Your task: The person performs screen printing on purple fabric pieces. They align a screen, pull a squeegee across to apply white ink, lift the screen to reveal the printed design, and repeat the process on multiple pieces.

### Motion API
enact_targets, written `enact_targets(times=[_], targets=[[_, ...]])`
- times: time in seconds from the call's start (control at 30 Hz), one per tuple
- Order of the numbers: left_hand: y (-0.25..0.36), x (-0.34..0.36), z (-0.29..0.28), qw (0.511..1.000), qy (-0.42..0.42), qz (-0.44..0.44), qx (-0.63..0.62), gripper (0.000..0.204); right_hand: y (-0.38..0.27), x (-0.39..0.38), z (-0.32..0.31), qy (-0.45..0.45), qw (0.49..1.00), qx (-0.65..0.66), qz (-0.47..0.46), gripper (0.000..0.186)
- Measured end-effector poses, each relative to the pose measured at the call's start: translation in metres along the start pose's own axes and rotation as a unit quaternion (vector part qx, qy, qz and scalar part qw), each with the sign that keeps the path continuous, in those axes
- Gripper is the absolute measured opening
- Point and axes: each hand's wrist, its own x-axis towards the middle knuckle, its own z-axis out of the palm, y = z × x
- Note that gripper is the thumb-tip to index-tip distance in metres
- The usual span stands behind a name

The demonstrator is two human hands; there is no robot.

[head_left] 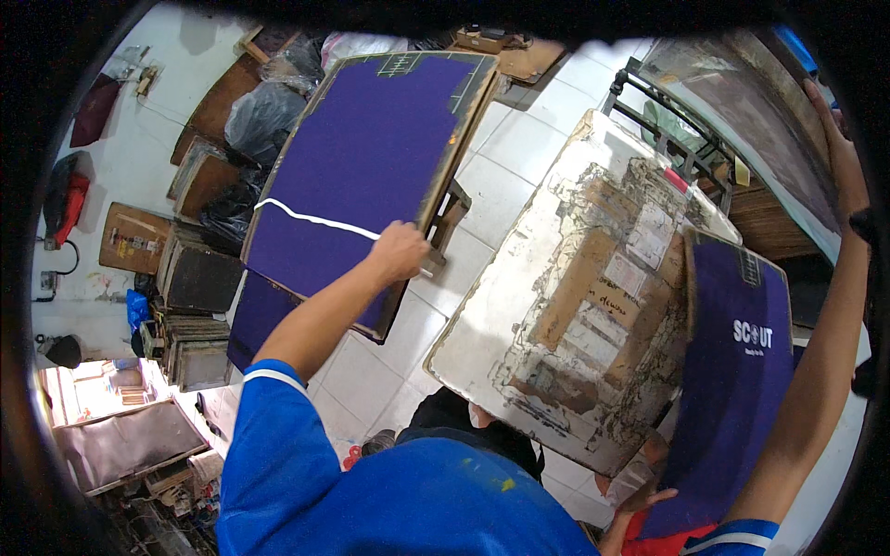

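My left hand (400,248) is closed at the right edge of a board covered in purple fabric (371,148). A thin white strip (320,221) crosses the fabric from the board's left edge and ends at my fist. My right arm reaches up along the right side. My right hand (839,148) is at the outer edge of a large grey framed panel (732,83), fingers stretched out and partly lost in the dark rim. Below it stands a second purple fabric piece (737,371) with white print. Another person's hand (644,502) is at its lower end.
Between the purple pieces lies a worn white tabletop (519,278) patched with brown tape. A black metal frame (649,120) stands behind it. Stacked boards (195,352) and plastic bags (264,120) line the left wall. White floor tiles (477,195) show between.
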Motion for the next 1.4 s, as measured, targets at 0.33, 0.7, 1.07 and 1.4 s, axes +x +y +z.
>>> enact_targets(times=[0.33, 0.7, 1.07, 1.4], targets=[[0.211, 0.007, -0.004, 0.845, 0.276, 0.164, -0.428, 0.016, 0.024, -0.011, 0.019, 0.030, 0.997, -0.059, -0.043, 0.048], [0.029, -0.269, 0.209, 0.679, 0.065, -0.565, -0.465, 0.074, -0.028, 0.006, -0.021, -0.039, 0.971, 0.097, 0.216, 0.056], [0.107, -0.241, 0.139, 0.699, 0.391, -0.519, -0.298, 0.053, -0.117, 0.006, -0.084, 0.005, 0.934, 0.116, 0.337, 0.082], [0.186, -0.137, 0.100, 0.787, 0.208, -0.340, -0.471, 0.061, -0.138, 0.004, -0.100, -0.025, 0.926, 0.119, 0.356, 0.083]])
